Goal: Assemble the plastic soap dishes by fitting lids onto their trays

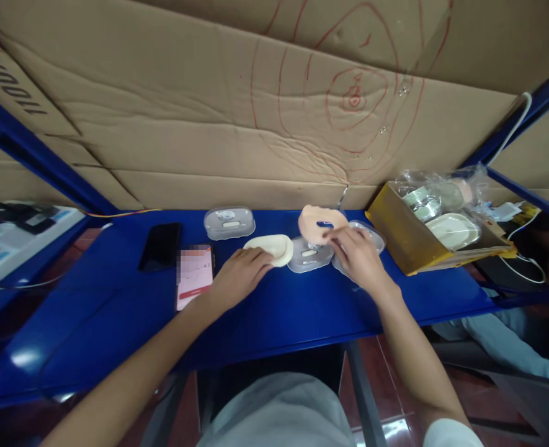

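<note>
My left hand (244, 273) is closed on the near-left edge of a cream oval dish (282, 248), its rim raised around a shallow hollow. Between the fingers of my right hand (357, 253) is a peach oval plate (314, 222) with a slot through it, lifted and tilted above the table. Beneath and beside that plate lie a clear plastic tray (302, 262) and a second clear tray (371, 234), the latter partly hidden by my right hand. Another clear tray (218, 228) with a small pale slot lies farther left.
On the blue table (274, 323) lie a dark phone (160, 247) and a phone with a lit screen (200, 273). A yellow-edged cardboard box (390, 239) at right holds bagged plastic parts. Cardboard (185, 112) walls the back. A person's leg (502, 335) shows at right.
</note>
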Demonstrator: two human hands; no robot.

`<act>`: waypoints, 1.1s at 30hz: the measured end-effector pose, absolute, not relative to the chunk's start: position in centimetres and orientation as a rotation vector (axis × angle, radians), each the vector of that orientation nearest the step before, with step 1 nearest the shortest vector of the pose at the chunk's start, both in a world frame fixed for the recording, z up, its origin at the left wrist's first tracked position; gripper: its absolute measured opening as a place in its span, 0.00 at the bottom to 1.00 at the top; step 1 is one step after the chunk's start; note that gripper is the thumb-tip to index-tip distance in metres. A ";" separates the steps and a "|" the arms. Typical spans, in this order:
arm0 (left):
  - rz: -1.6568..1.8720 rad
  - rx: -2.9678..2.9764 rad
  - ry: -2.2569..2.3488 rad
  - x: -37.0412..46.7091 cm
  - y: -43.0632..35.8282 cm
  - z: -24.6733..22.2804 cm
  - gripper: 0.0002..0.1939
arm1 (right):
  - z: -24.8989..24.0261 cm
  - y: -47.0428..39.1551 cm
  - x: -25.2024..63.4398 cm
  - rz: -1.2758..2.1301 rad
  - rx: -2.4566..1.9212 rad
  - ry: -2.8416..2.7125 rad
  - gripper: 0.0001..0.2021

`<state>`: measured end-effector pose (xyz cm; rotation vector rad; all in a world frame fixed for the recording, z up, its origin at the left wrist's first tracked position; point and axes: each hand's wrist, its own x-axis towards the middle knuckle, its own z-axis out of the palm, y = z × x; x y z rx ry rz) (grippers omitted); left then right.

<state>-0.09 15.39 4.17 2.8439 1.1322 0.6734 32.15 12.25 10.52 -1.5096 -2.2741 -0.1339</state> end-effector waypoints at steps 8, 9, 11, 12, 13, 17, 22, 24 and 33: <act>0.623 2.866 0.927 -0.4 2.9 1.2 0.14 | 7.9 -2.6 32.3 0.434 -1.326 -2.134 0.10; 0.638 2.852 0.918 -0.4 2.0 1.0 0.16 | 7.5 -3.1 32.4 0.455 -1.347 -2.102 0.10; 0.686 2.821 0.921 -0.5 0.6 0.5 0.20 | 6.8 -3.2 32.0 0.436 -1.382 -2.089 0.10; 0.722 2.810 0.933 -0.6 0.2 0.4 0.21 | 6.4 -2.9 31.6 0.413 -1.386 -2.110 0.11; 0.757 2.803 0.957 -0.7 -0.1 0.3 0.21 | 6.0 -2.6 31.2 0.390 -1.386 -2.141 0.11; 0.869 2.754 1.152 -1.8 -0.3 0.3 0.13 | 4.0 -1.3 29.5 0.254 -1.405 -2.228 0.14; 1.013 2.605 1.328 -3.1 -0.1 0.4 0.09 | 2.4 -1.2 28.3 0.184 -1.364 -2.263 0.17; 1.059 2.574 1.354 -3.0 0.1 0.3 0.08 | 2.4 -1.4 27.9 0.207 -1.309 -2.305 0.17; 1.033 2.582 1.341 -1.8 0.2 -0.3 0.10 | 2.9 -2.0 31.4 0.214 -1.391 -2.019 0.06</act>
